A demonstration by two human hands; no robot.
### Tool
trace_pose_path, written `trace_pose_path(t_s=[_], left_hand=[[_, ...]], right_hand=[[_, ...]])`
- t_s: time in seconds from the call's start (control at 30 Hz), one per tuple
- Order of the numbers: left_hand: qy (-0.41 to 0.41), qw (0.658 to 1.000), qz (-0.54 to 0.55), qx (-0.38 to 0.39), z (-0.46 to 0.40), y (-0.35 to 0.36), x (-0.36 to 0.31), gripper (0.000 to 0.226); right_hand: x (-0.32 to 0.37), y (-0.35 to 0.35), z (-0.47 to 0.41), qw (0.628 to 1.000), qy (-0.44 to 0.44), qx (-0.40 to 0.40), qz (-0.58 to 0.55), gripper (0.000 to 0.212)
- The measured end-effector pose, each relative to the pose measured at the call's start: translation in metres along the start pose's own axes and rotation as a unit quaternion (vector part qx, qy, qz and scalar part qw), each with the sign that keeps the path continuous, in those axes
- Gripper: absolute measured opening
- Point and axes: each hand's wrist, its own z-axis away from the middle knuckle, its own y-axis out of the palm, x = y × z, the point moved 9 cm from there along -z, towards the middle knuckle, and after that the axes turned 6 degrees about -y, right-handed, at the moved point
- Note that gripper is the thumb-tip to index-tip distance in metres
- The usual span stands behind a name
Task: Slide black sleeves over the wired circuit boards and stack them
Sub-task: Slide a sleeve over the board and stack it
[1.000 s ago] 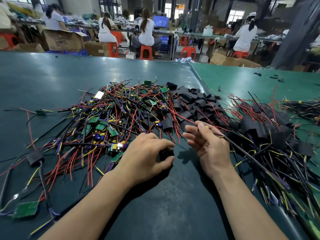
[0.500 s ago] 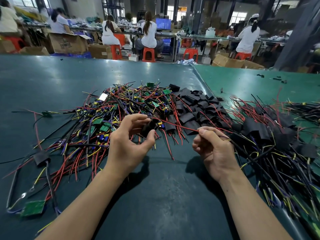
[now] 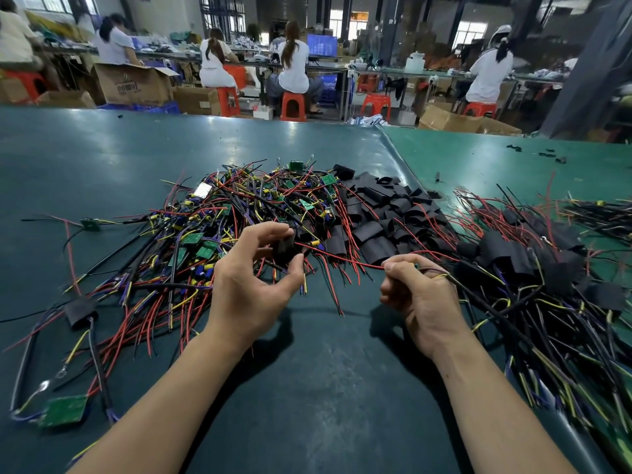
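Note:
My left hand pinches a black sleeve between thumb and fingers, just above the table. My right hand grips the wires of a board, and a red wire runs from that fist toward the sleeve. A tangled pile of wired green circuit boards lies behind my left hand. Loose black sleeves are heaped in the middle. To the right lies a stack of sleeved boards with their wires trailing toward me.
The dark green table has bare surface between my forearms. A sleeved board and a bare green board lie at the left near edge. Seated people, red stools and cardboard boxes fill the background.
My left hand has lifted the black sleeve from the table and carried it forward toward the pile. My right hand has closed round the wires and stayed near the same spot.

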Motion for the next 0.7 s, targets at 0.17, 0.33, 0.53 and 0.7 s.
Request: trace_pose_path(t_s=[0.17,0.33,0.53,0.7], left_hand=[[0.036,0.993,-0.053,0.095,0.004,0.015,-0.006,0.043],[0.083,0.979,-0.097,0.159,0.012,0.029,-0.02,0.04],[0.118,0.966,-0.129,0.191,0.016,0.037,-0.031,0.034],[0.119,0.949,-0.201,0.21,0.015,0.042,-0.026,0.037]], right_hand=[[0.013,0.005,0.003,0.999,-0.029,0.035,0.017,0.009],[0.005,0.023,0.011,0.995,0.025,0.098,-0.022,0.036],[-0.006,0.04,0.018,0.989,0.054,0.136,-0.002,0.03],[-0.011,0.043,0.021,0.987,0.06,0.147,0.028,0.027]])
